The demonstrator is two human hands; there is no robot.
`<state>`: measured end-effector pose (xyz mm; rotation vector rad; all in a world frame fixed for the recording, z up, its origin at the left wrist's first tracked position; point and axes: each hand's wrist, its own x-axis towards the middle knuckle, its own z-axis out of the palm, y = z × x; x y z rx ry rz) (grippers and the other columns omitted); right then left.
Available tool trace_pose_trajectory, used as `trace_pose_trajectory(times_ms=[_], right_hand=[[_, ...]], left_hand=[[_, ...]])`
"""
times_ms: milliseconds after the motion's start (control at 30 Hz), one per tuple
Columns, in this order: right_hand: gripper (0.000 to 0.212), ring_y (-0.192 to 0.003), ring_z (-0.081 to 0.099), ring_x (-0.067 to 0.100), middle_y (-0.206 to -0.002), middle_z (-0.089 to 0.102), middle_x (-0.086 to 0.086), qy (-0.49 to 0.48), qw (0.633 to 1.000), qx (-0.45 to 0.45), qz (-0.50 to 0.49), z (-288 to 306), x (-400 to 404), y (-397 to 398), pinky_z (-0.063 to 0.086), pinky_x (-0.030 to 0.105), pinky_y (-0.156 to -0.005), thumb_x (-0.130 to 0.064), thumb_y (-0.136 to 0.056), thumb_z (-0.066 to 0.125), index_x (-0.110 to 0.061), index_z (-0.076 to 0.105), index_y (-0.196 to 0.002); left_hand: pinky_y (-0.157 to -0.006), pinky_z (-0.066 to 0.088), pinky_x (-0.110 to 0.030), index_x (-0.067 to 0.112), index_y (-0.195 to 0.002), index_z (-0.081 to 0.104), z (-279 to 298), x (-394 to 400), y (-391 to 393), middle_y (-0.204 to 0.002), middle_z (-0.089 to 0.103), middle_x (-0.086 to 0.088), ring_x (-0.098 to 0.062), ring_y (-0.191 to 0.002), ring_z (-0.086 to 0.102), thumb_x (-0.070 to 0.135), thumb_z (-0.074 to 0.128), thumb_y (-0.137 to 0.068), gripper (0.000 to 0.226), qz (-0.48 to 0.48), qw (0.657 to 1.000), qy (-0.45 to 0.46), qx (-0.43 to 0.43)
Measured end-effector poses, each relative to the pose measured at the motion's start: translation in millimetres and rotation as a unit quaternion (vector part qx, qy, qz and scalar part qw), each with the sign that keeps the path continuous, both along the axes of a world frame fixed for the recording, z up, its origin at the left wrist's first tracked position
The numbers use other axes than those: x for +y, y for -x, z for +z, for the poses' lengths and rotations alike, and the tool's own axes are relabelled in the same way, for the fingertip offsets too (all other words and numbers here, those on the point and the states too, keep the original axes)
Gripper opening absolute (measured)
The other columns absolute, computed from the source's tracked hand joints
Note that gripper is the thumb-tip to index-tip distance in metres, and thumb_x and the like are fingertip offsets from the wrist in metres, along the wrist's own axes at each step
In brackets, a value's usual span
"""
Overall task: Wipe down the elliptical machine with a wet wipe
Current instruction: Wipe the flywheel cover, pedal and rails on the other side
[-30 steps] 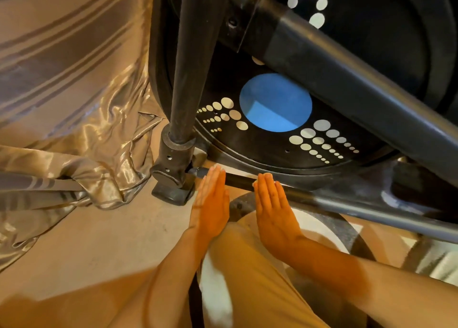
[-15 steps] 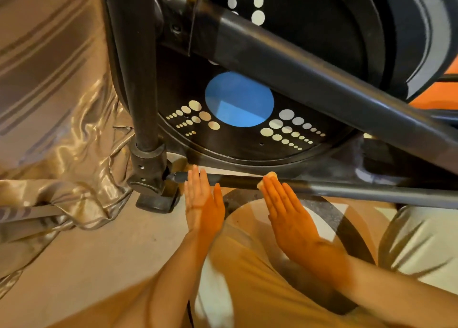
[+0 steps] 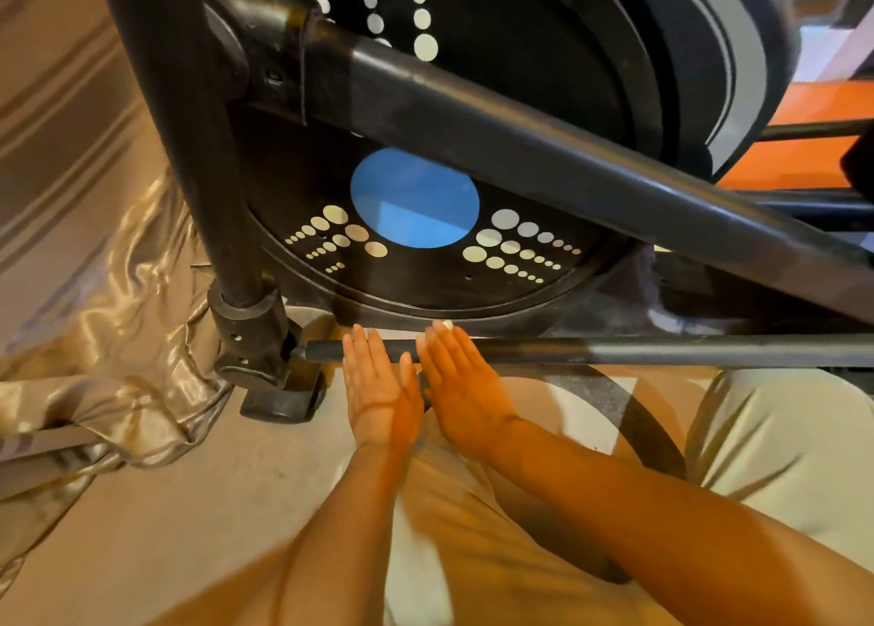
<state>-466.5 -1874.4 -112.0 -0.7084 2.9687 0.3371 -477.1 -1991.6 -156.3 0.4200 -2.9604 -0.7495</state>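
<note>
The elliptical machine's black flywheel cover (image 3: pixel 496 285), with a blue circle and pale dots, fills the upper middle. A thin horizontal bar (image 3: pixel 662 348) runs low in front of it. Both my hands lie flat across this bar, side by side and nearly touching. My left hand (image 3: pixel 378 389) has straight fingers and holds nothing. My right hand (image 3: pixel 461 384) presses down on the bar, and a small white edge of the wet wipe (image 3: pixel 445 326) peeks out past its fingertips. The rest of the wipe is hidden under the hand.
A black upright post (image 3: pixel 203 152) ends in a foot (image 3: pixel 279 403) just left of my hands. A thick diagonal arm (image 3: pixel 567 152) crosses above. A shiny gold curtain (image 3: pixel 94 294) bunches on the floor at left. A patterned rug (image 3: pixel 780 436) lies at right, my knee below.
My right hand has slid left along the bar until it sits next to my left hand. The left hand has stayed near the bar's left end.
</note>
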Motion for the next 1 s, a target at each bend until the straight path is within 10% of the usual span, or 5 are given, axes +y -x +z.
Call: trace_pose_trajectory(times_ms=[267, 433, 700, 867, 1000], right_hand=[[0.08, -0.15, -0.003, 0.026, -0.157, 0.009, 0.007, -0.022, 0.987, 0.132, 0.091, -32, 76, -24, -0.005, 0.041, -0.121, -0.015, -0.079, 0.063, -0.019, 0.023, -0.148], [0.075, -0.139, -0.034, 0.034, -0.147, -0.042, 0.014, -0.148, 0.982, 0.083, 0.08, -32, 110, -37, -0.019, 0.046, -0.114, -0.019, -0.104, 0.028, -0.002, -0.038, -0.136], [0.078, -0.143, -0.018, 0.038, -0.161, -0.01, 0.018, -0.032, 0.999, 0.041, -0.006, -3, 16, -3, -0.026, 0.052, -0.107, -0.042, -0.101, 0.04, -0.008, -0.007, -0.153], [0.066, -0.149, 0.006, 0.036, -0.161, 0.01, 0.018, 0.035, 0.998, -0.024, -0.039, 20, 43, -4, -0.003, 0.043, -0.119, -0.04, -0.106, 0.027, -0.008, -0.005, -0.154], [0.051, -0.115, 0.05, 0.024, -0.126, 0.055, 0.007, 0.041, 0.991, 0.005, -0.127, 42, 107, -12, 0.033, 0.038, -0.107, -0.046, -0.104, 0.022, -0.013, 0.043, -0.137]], left_hand=[[-0.121, -0.003, -0.031, 0.02, -0.158, 0.0, 4, -6, 1, -0.166, -0.006, 0.0, -0.017, -0.152, -0.01, 0.048, 0.025, -0.104, 0.066, -0.016, 0.999, 0.039, -0.035], [-0.121, -0.002, -0.031, 0.017, -0.158, 0.004, 4, -5, -2, -0.166, -0.003, 0.0, -0.016, -0.152, -0.009, 0.045, 0.027, -0.105, 0.065, -0.013, 0.999, 0.028, -0.015], [-0.114, -0.007, -0.025, 0.019, -0.159, 0.005, 4, -5, -2, -0.167, -0.002, 0.001, -0.015, -0.152, -0.008, 0.048, 0.025, -0.104, 0.065, -0.009, 0.998, 0.055, -0.017], [-0.115, -0.006, -0.025, 0.019, -0.159, 0.005, 4, -5, -4, -0.167, -0.001, 0.0, -0.015, -0.152, -0.008, 0.047, 0.025, -0.104, 0.065, -0.009, 0.999, 0.045, -0.013], [-0.117, -0.004, -0.026, 0.017, -0.159, 0.006, 5, -2, -3, -0.167, -0.001, -0.002, -0.015, -0.152, -0.008, 0.046, 0.024, -0.105, 0.064, 0.0, 1.0, 0.016, -0.014]])
